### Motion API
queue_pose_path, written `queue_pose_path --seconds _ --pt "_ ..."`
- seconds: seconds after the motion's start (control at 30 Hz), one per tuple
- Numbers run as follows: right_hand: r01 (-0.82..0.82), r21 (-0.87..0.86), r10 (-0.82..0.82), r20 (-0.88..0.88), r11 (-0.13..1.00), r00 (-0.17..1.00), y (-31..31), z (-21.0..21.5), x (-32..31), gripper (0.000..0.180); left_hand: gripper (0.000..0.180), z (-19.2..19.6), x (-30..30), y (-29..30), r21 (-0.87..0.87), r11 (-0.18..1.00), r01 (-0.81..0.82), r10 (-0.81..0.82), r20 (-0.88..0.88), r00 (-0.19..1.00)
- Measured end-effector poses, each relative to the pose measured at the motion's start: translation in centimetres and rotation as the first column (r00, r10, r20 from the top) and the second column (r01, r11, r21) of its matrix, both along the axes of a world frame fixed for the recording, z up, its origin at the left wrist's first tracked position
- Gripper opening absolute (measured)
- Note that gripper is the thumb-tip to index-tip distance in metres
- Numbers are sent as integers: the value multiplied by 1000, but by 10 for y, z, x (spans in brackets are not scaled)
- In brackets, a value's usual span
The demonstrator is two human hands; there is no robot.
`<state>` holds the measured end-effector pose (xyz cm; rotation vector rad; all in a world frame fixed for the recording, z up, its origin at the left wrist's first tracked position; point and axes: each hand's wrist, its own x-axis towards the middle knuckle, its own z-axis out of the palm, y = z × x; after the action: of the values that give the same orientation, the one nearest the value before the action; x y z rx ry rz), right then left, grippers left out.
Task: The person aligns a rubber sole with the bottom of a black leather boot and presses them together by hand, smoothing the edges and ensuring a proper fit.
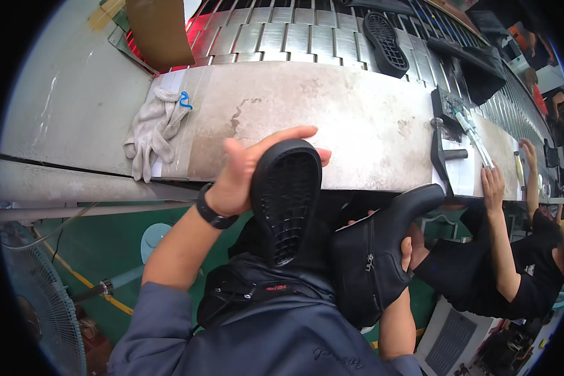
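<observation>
Fingers [302,132] of left hand [239,170]: curled behind the sole, thumb apart; 1 black sole [287,200] is held by them, gridded face shown.
Right hand [407,254]: closed around 1 black boot [368,257]; mostly hidden by it.
Sole: held upright at the worktop's [282,113] near edge, left of the boot, not touching it.
Worktop: gloves [150,135] laid at left, hammer [440,153] at right.
Rollers [288,39]: another sole [386,44] laid there.
</observation>
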<state>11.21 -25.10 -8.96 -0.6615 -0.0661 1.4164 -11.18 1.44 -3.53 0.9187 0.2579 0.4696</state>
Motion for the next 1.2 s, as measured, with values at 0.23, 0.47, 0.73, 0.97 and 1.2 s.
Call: queue_pose_path --seconds 0.23,0.47,0.73,0.97,1.2 --pt "-45 -48 54 204 998 978 -4 32 -1 120 170 23 -15 -25 147 981 -126 138 -75 988" --pt "-400 -112 395 528 910 752 27 65 -14 106 175 34 32 -4 213 975 -70 60 50 997" --pt "-473 -152 445 661 868 604 48 58 -38 106 165 14 37 1 410 892 188 -267 145 953" --pt "-453 -162 412 737 877 535 49 50 -41 102 147 14 35 9 560 806 189 -347 189 919" --pt "-420 -182 401 753 889 522 46 48 -43 96 146 6 34 9 512 842 168 -300 188 935"
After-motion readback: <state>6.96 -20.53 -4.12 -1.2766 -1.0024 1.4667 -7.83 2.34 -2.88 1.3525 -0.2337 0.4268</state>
